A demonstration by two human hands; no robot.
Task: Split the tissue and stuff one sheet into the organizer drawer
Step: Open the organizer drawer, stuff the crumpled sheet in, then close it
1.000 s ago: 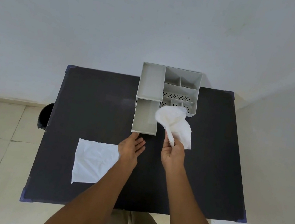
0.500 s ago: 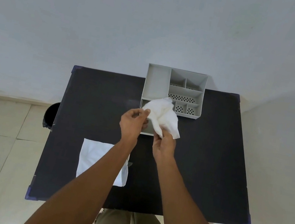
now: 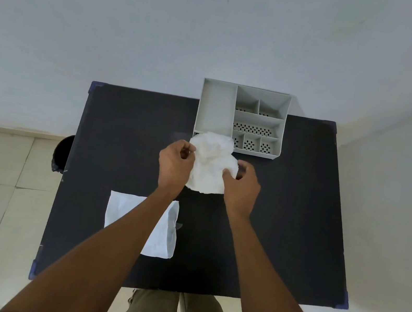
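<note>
A crumpled white tissue sheet (image 3: 210,163) is held between both hands just in front of the grey organizer (image 3: 241,118). My left hand (image 3: 174,164) pinches its left edge and my right hand (image 3: 240,186) grips its right side. The sheet covers the pulled-out drawer below the organizer's left section, so the drawer is almost fully hidden. A second tissue sheet (image 3: 161,233) lies flat on the black table (image 3: 119,140) at the near left, partly under my left forearm.
The organizer stands at the table's far edge against the white wall, with several perforated compartments on its right. A dark bin (image 3: 62,152) sits on the floor beside the table's left edge. Blue caps mark the table corners.
My left hand rose from the table and took the tissue's left edge. Both hands now spread the crumpled sheet wider over the drawer, with my right hand shifted to the right.
</note>
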